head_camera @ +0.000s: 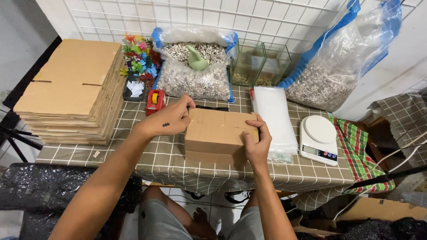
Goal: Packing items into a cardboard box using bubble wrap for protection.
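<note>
Both my hands are clamped on the cardboard box point(218, 135) at the table's point(169, 164) near edge, left hand point(171, 119) pressing its far-left corner, right hand point(256, 141) gripping the right end, long axis running left-right between them.

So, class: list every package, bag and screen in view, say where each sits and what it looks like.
Cardboard box: table centre, brown, held by left hand and right hand.
Flat cartons: stacked left, brown.
Gravel bags: back, clear with blue edges.
Plastic bags: right of box, clear stack.
Scale screen: right, small grey strip on white scale.
</note>
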